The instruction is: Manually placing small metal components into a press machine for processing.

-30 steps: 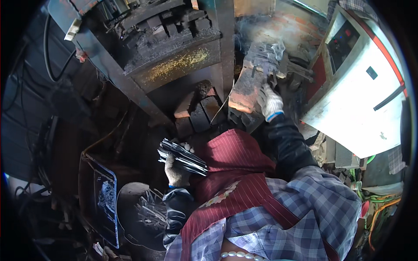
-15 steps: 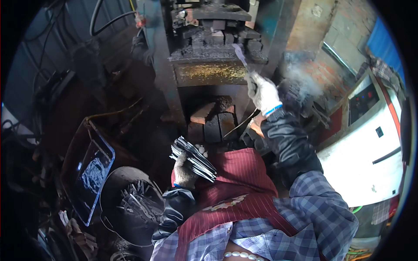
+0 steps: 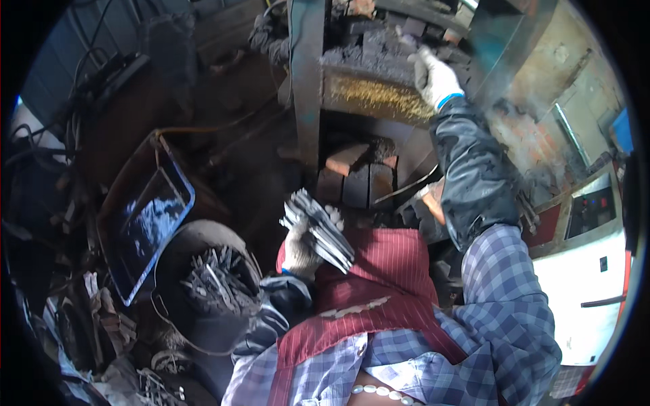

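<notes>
Bucket (image 3: 210,231) of strips (image 3: 217,281) between blue-edged container (image 3: 160,250) and left grip (image 3: 300,254)

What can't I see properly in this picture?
All in the head view:
Right hand: what its fingertips touch, too blurred.
Left hand: its palm, hidden behind the bundle of grey strips.
Round bucket: its bottom, under the pieces inside.
White cabinet: its dark panel's details, too small.

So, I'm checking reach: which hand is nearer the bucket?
Left. The left hand, holding strips, is just right of the bucket in the picture; the right hand is much farther off, up and to the right.
</notes>
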The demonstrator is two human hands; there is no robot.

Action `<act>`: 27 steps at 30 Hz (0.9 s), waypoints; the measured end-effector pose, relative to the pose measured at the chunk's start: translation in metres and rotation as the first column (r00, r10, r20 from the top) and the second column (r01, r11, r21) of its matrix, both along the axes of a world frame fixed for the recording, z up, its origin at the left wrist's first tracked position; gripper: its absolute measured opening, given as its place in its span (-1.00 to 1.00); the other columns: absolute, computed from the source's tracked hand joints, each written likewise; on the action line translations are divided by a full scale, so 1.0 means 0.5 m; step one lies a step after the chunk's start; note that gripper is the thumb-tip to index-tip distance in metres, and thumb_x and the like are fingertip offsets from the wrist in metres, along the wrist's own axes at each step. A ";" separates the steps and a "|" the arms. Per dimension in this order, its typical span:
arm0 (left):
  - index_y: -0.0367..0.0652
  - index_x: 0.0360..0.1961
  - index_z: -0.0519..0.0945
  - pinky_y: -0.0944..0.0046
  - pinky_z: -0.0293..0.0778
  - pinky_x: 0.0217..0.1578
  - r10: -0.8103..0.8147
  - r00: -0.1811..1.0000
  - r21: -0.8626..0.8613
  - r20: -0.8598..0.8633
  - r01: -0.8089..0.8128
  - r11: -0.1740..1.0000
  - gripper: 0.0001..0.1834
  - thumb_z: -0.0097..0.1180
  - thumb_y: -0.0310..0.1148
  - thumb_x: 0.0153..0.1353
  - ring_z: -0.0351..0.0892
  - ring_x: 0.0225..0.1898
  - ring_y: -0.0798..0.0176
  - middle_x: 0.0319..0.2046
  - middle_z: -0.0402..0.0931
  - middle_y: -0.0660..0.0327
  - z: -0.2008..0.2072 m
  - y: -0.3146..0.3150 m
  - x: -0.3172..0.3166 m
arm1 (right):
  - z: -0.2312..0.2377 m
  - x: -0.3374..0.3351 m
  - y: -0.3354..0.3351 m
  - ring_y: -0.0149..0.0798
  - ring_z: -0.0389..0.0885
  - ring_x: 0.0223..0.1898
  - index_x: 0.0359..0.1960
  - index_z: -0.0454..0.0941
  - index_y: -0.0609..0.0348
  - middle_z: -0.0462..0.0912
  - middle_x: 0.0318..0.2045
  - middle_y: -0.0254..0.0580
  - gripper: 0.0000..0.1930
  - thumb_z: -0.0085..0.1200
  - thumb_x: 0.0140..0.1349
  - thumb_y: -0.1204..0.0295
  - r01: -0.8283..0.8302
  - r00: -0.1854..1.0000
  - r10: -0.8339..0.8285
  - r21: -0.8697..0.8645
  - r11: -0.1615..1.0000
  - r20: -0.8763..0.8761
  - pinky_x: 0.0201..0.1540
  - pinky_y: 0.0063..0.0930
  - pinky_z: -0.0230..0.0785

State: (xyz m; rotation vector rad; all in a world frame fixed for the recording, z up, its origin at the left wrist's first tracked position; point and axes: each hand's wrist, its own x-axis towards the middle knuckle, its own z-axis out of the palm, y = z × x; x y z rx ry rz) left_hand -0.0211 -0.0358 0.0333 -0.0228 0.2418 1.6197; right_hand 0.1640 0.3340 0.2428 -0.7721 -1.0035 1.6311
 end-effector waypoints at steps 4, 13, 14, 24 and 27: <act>-0.37 0.29 0.26 -0.13 0.32 0.28 -0.053 0.993 0.096 0.106 0.043 0.994 -0.20 0.27 -0.11 0.14 0.40 0.24 -0.12 0.16 0.41 -0.09 -0.009 -0.006 -0.002 | -0.036 0.010 -0.045 -0.55 0.43 -0.62 -0.14 0.55 0.45 0.47 -0.62 -0.43 -0.54 0.14 0.34 0.13 -0.141 0.989 0.138 0.053 0.989 0.044 -0.58 -0.73 0.25; -0.30 0.22 0.34 -0.13 0.48 0.13 -0.061 0.994 0.266 0.094 0.034 0.963 -0.30 0.26 -0.14 0.14 0.51 0.06 -0.13 0.02 0.48 -0.09 0.000 -0.005 -0.008 | -0.231 0.032 -0.511 -0.44 0.59 -0.50 -0.12 0.58 0.30 0.63 -0.47 -0.24 -0.65 0.08 0.33 0.19 -0.593 0.596 0.565 -0.162 0.789 0.570 -0.40 -0.57 0.52; -0.28 0.20 0.37 -0.14 0.46 0.14 -0.022 0.994 0.190 0.111 0.001 0.982 -0.31 0.25 -0.11 0.15 0.50 0.07 -0.15 0.02 0.48 -0.11 -0.001 -0.006 -0.006 | -0.253 0.025 -0.545 -0.44 0.60 -0.47 -0.12 0.59 0.31 0.64 -0.46 -0.23 -0.65 0.08 0.33 0.21 -0.601 0.507 0.576 -0.216 0.769 0.641 -0.36 -0.54 0.52; -0.31 0.14 0.42 -0.18 0.49 0.09 -0.043 0.999 0.164 0.029 0.037 0.986 -0.37 0.23 -0.13 0.14 0.53 0.06 -0.18 0.01 0.50 -0.16 -0.007 -0.008 0.001 | -0.251 0.026 -0.617 -0.39 0.63 -0.43 -0.26 0.60 0.37 0.65 -0.46 -0.20 -0.77 0.09 0.32 0.38 -0.630 0.432 0.631 -0.285 0.722 0.645 -0.34 -0.52 0.52; -0.31 0.08 0.47 -0.24 0.50 0.07 -0.077 0.995 0.084 0.070 0.071 0.994 -0.49 0.19 -0.21 0.19 0.59 -0.03 -0.20 -0.03 0.55 -0.15 -0.015 -0.014 -0.002 | -0.241 0.037 -0.622 -0.39 0.64 -0.44 -0.23 0.61 0.37 0.66 -0.44 -0.18 -0.76 0.12 0.31 0.37 -0.532 0.540 0.666 -0.405 0.744 0.514 -0.34 -0.50 0.53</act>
